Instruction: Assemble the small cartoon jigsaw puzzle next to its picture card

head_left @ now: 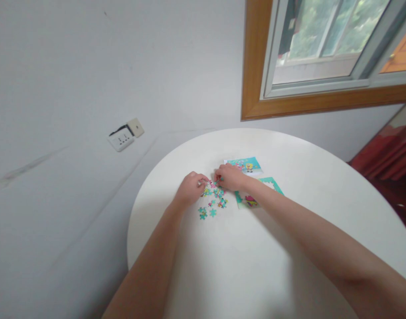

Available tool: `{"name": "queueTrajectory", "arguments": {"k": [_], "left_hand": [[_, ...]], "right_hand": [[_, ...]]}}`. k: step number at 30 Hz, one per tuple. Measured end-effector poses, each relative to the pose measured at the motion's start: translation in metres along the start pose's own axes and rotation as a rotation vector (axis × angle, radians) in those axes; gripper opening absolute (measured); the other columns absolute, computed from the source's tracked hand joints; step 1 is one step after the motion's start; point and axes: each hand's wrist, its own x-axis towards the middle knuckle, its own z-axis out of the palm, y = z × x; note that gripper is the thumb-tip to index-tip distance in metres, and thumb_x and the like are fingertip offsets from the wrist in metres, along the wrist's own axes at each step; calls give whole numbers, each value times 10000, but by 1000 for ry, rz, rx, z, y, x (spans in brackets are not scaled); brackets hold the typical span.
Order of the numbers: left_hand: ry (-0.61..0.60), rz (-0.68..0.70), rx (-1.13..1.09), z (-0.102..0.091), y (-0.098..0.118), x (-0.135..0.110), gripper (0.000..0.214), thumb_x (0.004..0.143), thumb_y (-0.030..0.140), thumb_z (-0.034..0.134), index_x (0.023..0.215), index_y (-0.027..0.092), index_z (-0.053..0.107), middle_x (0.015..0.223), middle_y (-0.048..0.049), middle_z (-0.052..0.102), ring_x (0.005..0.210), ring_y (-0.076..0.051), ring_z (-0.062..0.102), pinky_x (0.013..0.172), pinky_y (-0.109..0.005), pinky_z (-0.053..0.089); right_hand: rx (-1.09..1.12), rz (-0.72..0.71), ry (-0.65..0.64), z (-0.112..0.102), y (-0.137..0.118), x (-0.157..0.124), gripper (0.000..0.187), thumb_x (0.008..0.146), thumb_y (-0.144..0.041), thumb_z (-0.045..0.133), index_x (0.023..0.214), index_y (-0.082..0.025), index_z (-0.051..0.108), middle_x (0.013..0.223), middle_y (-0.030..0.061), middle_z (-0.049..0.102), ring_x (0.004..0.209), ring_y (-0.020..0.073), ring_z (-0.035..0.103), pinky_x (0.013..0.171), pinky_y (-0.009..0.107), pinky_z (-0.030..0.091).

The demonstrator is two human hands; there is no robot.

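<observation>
Over a pile of small teal, pink and yellow jigsaw puzzle pieces (218, 192), both hands work close together. My left hand (189, 190) is at the pile's left edge, thumb and fingers pinched on what looks like a puzzle piece, mostly hidden by the fingers. My right hand (231, 177) is bent over the far right side of the pile, its fingertips closed on a puzzle piece. Under the right forearm lies a teal-bordered puzzle board (274, 184), partly covered, with a pink and yellow figure. A picture card (254, 165) with a yellow cartoon character lies behind the right hand.
The round white table (236, 257) stands against a pale wall (176, 66). A wall socket (121, 139) is to the left, and a wood-framed window (251, 88) is at upper right. Red fabric (385, 155) hangs beyond the table's right edge.
</observation>
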Motion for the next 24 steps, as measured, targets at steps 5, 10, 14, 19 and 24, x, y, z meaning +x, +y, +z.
{"name": "queueTrajectory", "arguments": {"k": [5,10,14,19,24], "left_hand": [[-39,17,-37,-1,3,0,234,816,268,557,919,187,751,849,-64,645,765,-177,599,774,-301,501],[-55,19,-76,-2,2,0,206,763,228,609,896,183,760,854,-62,655,749,-171,595,751,-293,493],[-53,19,-118,-1,3,0,173,741,250,641,858,192,756,839,-57,652,790,-186,593,788,-312,482],[-23,-15,-202,1,2,1,149,739,270,624,798,189,734,817,-53,644,783,-191,584,779,-315,481],[15,-72,-351,-2,7,1,274,786,367,557,885,148,688,872,-72,652,813,-198,598,740,-309,484]], "right_hand": [[50,1,7,2,2,0,189,788,-202,583,919,-209,719,981,69,700,970,218,590,785,278,401],[109,8,16,3,2,0,189,768,-171,588,887,-200,732,905,50,725,847,175,611,708,239,398],[149,7,42,6,2,1,213,757,-143,587,896,-188,742,873,58,728,815,175,610,705,244,395],[233,3,56,8,2,3,188,744,-125,599,845,-175,750,836,64,724,795,173,604,712,249,397],[375,16,56,3,9,-4,239,778,-94,537,917,-149,724,820,28,713,704,109,589,635,195,404]]}}
